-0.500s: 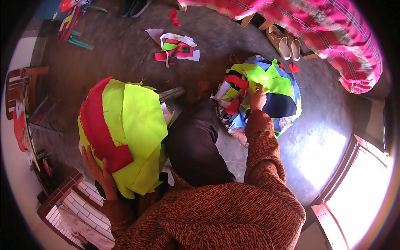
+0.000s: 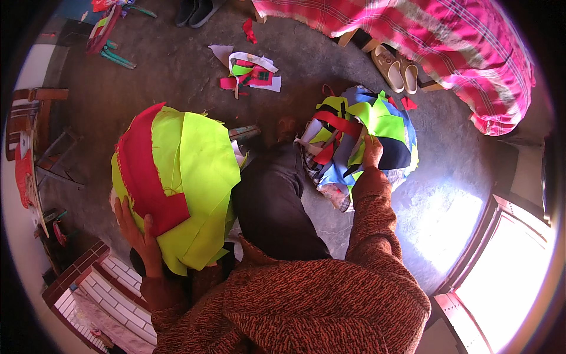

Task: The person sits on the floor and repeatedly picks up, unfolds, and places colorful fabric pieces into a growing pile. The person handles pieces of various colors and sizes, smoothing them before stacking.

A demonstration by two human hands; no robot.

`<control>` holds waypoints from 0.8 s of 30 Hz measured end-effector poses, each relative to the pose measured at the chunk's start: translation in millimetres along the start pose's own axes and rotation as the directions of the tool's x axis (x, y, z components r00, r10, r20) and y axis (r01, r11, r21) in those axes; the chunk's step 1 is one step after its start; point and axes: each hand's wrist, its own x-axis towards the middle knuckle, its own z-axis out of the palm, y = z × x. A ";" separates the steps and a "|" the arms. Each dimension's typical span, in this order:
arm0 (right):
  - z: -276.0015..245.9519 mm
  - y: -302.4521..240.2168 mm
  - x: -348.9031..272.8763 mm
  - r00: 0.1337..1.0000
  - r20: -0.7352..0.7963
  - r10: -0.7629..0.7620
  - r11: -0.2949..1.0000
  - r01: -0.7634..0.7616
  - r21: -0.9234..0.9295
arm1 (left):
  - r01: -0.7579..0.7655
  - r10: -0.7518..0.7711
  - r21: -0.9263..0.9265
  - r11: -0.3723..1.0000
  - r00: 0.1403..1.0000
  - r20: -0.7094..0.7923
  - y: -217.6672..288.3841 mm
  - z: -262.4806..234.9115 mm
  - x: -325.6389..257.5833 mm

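A rounded stack of lime-yellow fabric pieces (image 2: 203, 183) sits at my left, with a long red fabric strip (image 2: 141, 165) bent across its top. Against its near left side lies my left hand (image 2: 140, 233), fingers extended and pressing on the cloth. My right hand (image 2: 372, 152) reaches to a mixed heap of fabric scraps (image 2: 330, 147) on the floor at the right. Its fingers are closed on the edge of a lime-green fabric scrap (image 2: 359, 154). A black scrap (image 2: 394, 154) lies beside that hand, and a red strip (image 2: 337, 122) crosses the heap.
A smaller scrap pile (image 2: 253, 71) and a red scrap (image 2: 249, 30) lie on the floor ahead. Beige clogs (image 2: 396, 69) stand by a bed with a pink plaid cover (image 2: 436, 47). Dark shoes (image 2: 197, 12) are at the far edge. My trousered leg (image 2: 277, 206) separates the two piles.
My right hand has moved slightly right and nearer, lifting the lime-green scrap's edge from the heap. My left hand stays on the lime-yellow stack. The whole view has shifted a little.
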 end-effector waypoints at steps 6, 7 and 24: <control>-32.3 -7.8 5.5 0.988 -0.127 -0.089 0.990 0.102 0.100 | -0.022 0.022 0.017 1.000 1.000 -0.014 -1.6 -2.3 -1.8; -39.9 -4.2 9.7 0.981 -0.166 -0.099 0.994 0.105 0.025 | -0.022 0.023 0.019 1.000 1.000 -0.019 -1.2 -3.2 -2.4; -224.2 -73.8 -29.9 0.953 0.255 0.164 0.359 -0.298 0.885 | -0.110 0.122 0.096 0.989 0.984 -0.130 -5.9 -2.4 -2.5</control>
